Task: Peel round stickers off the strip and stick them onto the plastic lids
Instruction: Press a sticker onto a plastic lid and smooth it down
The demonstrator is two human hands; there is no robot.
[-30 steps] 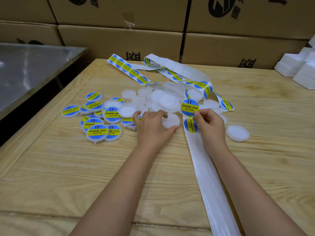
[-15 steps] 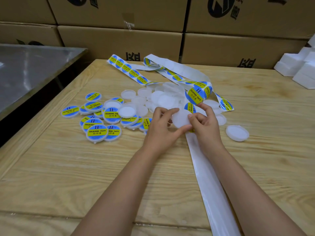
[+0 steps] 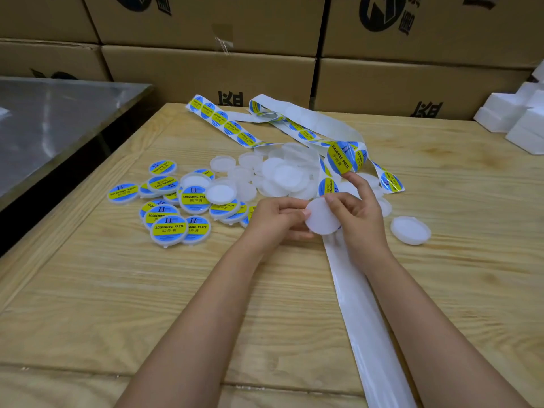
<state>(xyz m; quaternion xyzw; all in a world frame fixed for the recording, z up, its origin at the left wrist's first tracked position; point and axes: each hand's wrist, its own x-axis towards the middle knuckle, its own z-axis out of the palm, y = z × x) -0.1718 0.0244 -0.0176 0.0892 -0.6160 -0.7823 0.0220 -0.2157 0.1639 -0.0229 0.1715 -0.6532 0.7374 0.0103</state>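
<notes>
My left hand (image 3: pixel 276 219) and my right hand (image 3: pixel 360 214) hold one blank white plastic lid (image 3: pixel 321 219) between them, just above the table. The left fingers curl round its left edge; the right thumb presses on its face, with the fingers behind it. A sliver of blue shows at the lid's lower right rim. The sticker strip (image 3: pixel 223 123) loops across the far side of the table, and one blue-yellow sticker (image 3: pixel 341 157) stands raised near my right index finger. The bare backing (image 3: pixel 368 319) runs toward me under my right forearm.
A heap of blank lids (image 3: pixel 282 172) lies beyond my hands. Several labelled lids (image 3: pixel 176 213) lie to the left, and a single blank lid (image 3: pixel 410 230) to the right. Cardboard boxes (image 3: pixel 206 75) wall the back. A metal table (image 3: pixel 53 122) stands left and white foam blocks (image 3: pixel 518 116) far right.
My left hand picked a blank lid off the table and brought it to my right hand, which had been peeling a sticker from the strip. Both hands now hold the lid.
</notes>
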